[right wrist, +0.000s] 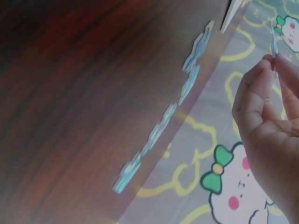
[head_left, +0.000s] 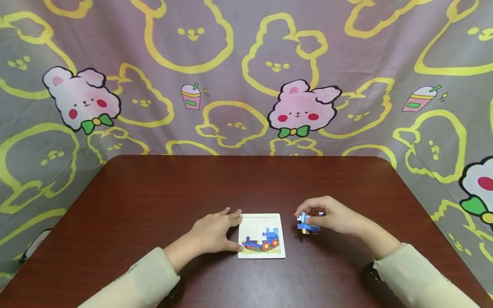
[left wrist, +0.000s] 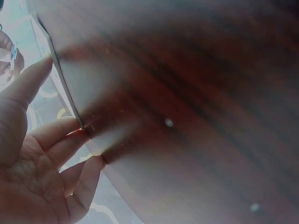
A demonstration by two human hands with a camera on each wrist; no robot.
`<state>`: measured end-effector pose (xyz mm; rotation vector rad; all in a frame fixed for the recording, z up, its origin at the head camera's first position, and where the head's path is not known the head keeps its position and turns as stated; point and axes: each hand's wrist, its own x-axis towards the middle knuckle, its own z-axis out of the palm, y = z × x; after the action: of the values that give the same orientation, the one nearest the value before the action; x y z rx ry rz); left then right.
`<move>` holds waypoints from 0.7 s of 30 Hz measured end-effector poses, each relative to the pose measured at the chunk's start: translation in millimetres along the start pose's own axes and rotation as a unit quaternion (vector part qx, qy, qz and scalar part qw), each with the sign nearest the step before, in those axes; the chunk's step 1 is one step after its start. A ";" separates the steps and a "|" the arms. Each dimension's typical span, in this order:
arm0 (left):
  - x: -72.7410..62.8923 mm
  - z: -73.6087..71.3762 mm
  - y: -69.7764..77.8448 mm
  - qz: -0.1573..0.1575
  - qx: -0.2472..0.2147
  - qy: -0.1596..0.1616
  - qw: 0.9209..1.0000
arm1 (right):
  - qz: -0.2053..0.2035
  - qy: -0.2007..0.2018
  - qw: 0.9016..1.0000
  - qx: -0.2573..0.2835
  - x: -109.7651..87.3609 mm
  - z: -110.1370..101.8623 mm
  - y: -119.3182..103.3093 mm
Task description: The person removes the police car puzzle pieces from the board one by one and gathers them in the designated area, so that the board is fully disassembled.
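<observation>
A square jigsaw board (head_left: pixel 262 236) with a white frame lies on the table, its lower part showing a blue toy train with red wheels and its upper part plain and pale. My left hand (head_left: pixel 212 231) rests at its left side, fingers spread, with thumb and fingertips touching the frame's edge (left wrist: pixel 64 84). To the right of the board, my right hand (head_left: pixel 330 216) pinches a thin jigsaw piece (right wrist: pixel 274 42) between thumb and fingers. Blue printed jigsaw pieces (head_left: pixel 308 229) show under that hand. In the right wrist view several loose pieces (right wrist: pixel 160 128) lie flat in a row.
The dark reddish-brown table (head_left: pixel 246 184) has rounded far corners. Behind it hangs a grey curtain (head_left: pixel 231 85) printed with yellow outlines and pink rabbit faces. Both forearms wear light sleeves (head_left: pixel 135 280).
</observation>
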<state>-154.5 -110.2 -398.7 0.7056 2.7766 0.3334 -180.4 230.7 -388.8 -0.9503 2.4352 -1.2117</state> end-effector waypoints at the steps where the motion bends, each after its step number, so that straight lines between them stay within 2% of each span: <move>1: 0.2 -0.2 0.1 0.001 -0.001 0.000 1.000 | -0.001 0.004 1.000 -0.004 -2.5 -2.0 1.0; 10: 0.6 -0.7 0.2 0.004 -0.004 0.000 1.000 | 0.025 0.030 0.999 -0.009 -25.6 -19.1 11.9; 21: 1.1 0.2 -0.7 0.005 -0.001 -0.002 1.000 | 0.052 0.020 0.998 0.007 -39.6 -31.2 30.1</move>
<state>-155.7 -110.2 -399.2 0.7199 2.7698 0.3375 -179.1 289.1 -395.2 -0.7931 2.4709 -1.2209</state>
